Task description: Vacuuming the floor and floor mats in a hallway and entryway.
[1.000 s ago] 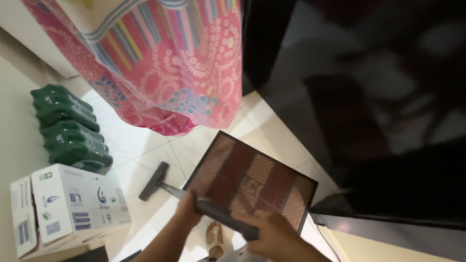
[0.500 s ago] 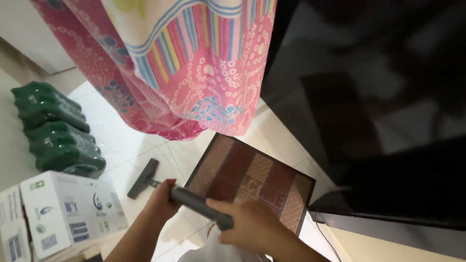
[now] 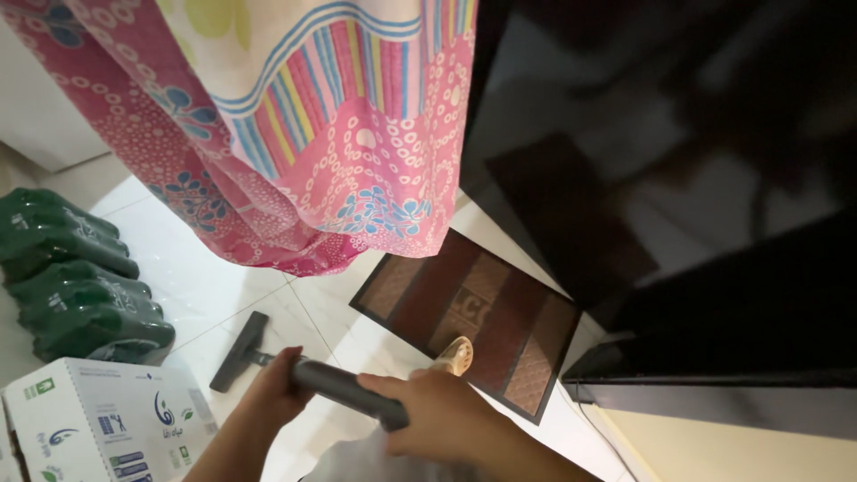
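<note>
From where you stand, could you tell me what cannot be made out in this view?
- Brown striped doormat: far corner hidden behind the pink patterned hanging cloth.
- Dark grey vacuum wand: lower end covered by the right hand; left hand wraps its middle.
- White printed cardboard box: cut off by the frame's bottom edge.

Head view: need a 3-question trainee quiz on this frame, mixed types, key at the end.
1. True or false: both hands grip the grey vacuum tube.
2. Which side of the brown doormat does the floor nozzle lie on in the picture? A) left B) right C) on top of it
3. Fill in: the green bottle packs sit just behind a white ______.

Key
1. True: the left hand holds the tube lower down, the right hand holds its upper end.
2. A: it rests on white tiled floor, apart from the mat.
3. Cardboard box.
</note>
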